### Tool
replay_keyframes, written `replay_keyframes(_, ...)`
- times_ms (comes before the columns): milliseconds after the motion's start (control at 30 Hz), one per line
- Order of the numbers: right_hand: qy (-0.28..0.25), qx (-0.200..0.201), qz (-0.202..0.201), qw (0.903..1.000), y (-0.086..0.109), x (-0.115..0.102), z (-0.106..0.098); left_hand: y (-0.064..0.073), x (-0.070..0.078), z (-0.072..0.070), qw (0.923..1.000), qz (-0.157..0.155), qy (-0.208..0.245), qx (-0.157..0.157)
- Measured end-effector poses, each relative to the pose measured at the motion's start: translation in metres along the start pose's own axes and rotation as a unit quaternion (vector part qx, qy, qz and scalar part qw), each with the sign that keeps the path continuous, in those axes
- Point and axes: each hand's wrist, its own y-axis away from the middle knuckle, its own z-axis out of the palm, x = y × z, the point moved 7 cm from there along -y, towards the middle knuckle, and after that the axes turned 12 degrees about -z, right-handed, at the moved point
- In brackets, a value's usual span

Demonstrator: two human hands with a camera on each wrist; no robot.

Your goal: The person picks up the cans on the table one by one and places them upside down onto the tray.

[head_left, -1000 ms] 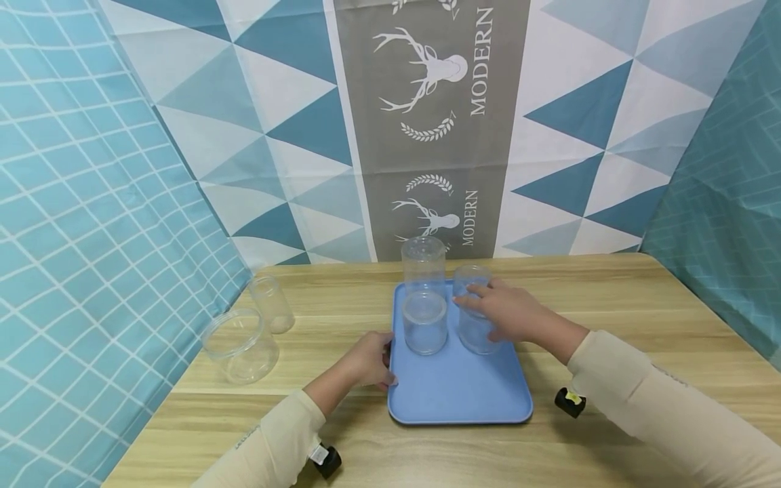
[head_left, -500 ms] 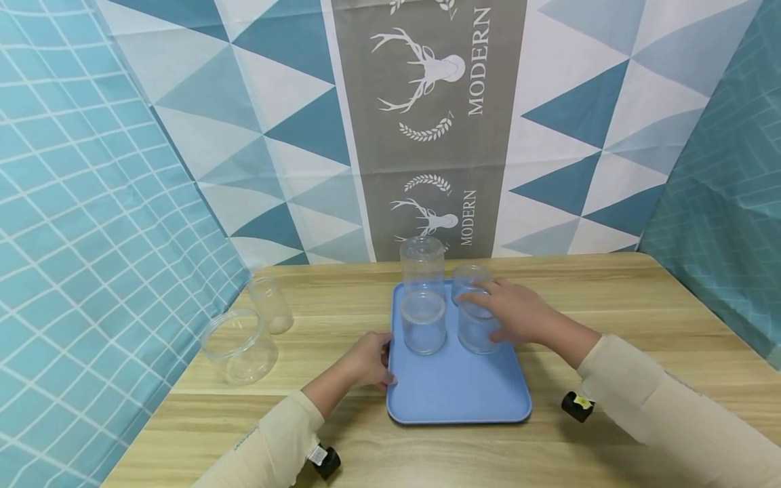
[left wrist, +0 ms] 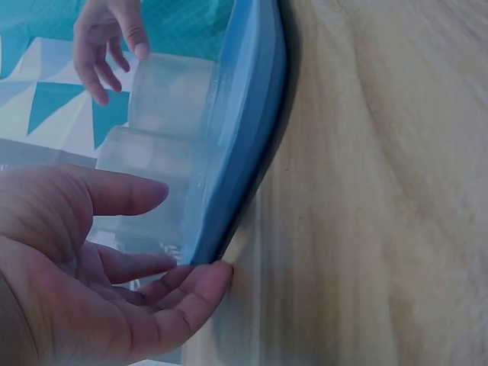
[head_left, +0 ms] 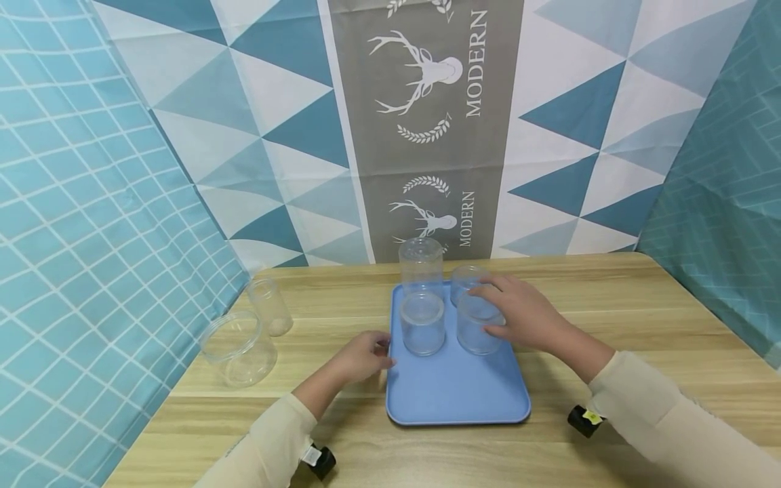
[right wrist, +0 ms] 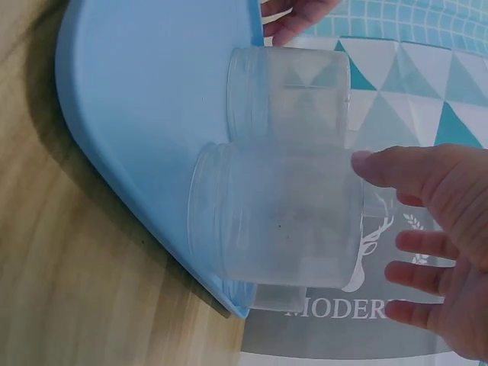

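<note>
Blue tray [head_left: 457,393]: bears four clear jars [head_left: 422,325]. Left hand [head_left: 361,356]: fingers loose, at left edge. Right hand [head_left: 526,314]: fingers parted, hovers near right edge.

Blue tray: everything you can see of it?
The blue tray is a rounded-corner rectangle with a low raised rim, smooth and plastic-looking. It lies on the wood-grain table. Clear containers stand on its far half; the near part is bare. The left hand is at its left edge, fingertips apparently touching the rim.

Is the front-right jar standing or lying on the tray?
Standing: the jar has one round end on the blue tray, the other facing up.
</note>
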Motion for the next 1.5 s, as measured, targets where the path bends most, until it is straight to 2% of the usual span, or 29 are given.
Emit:
replay_keyframes(200, -0.015, 0.05, 0.01, 0.9986, 0.004, -0.001, -0.005, 0.002, 0.0, -0.007, 0.9996, 0.002, -0.005, 0.026)
replay_keyframes(400, -0.024, 0.083, 0.0, 0.9963, 0.007, -0.006, -0.008, 0.005, 0.002, -0.018, 0.9983, 0.0, -0.024, 0.053)
replay_keyframes(500, -0.031, 0.087, 0.004, 0.9957, 0.011, -0.008, -0.008, 0.011, 0.008, -0.026, 0.9958, 0.017, -0.053, 0.073)
replay_keyframes(600, -0.038, 0.089, 0.009, 0.9953, 0.013, -0.011, -0.008, 0.019, 0.014, -0.034, 0.9899, 0.051, -0.082, 0.103)
replay_keyframes(700, -0.042, 0.089, 0.012, 0.995, 0.016, -0.015, -0.008, 0.028, 0.02, -0.042, 0.98, 0.085, -0.11, 0.142)
replay_keyframes(800, -0.047, 0.094, 0.011, 0.9944, 0.019, -0.02, -0.009, 0.038, 0.025, -0.051, 0.9643, 0.124, -0.138, 0.189)
replay_keyframes(867, -0.049, 0.099, 0.008, 0.9938, 0.02, -0.024, -0.01, 0.045, 0.029, -0.057, 0.9504, 0.154, -0.154, 0.222)
replay_keyframes(1033, -0.053, 0.115, 0.001, 0.9919, 0.024, -0.031, -0.01, 0.059, 0.032, -0.072, 0.9067, 0.22, -0.192, 0.304)
replay_keyframes(1133, -0.056, 0.125, -0.005, 0.9905, 0.026, -0.034, -0.009, 0.065, 0.03, -0.079, 0.8902, 0.234, -0.209, 0.33)
replay_keyframes(1267, -0.065, 0.136, -0.011, 0.9886, 0.028, -0.039, -0.009, 0.072, 0.026, -0.086, 0.8817, 0.236, -0.229, 0.338)
replay_keyframes(1467, -0.089, 0.132, -0.012, 0.9872, 0.029, -0.046, -0.004, 0.082, 0.022, -0.096, 0.8855, 0.224, -0.247, 0.324)
replay_keyframes(1500, -0.092, 0.131, -0.014, 0.9871, 0.029, -0.048, -0.004, 0.084, 0.021, -0.098, 0.8842, 0.224, -0.252, 0.323)
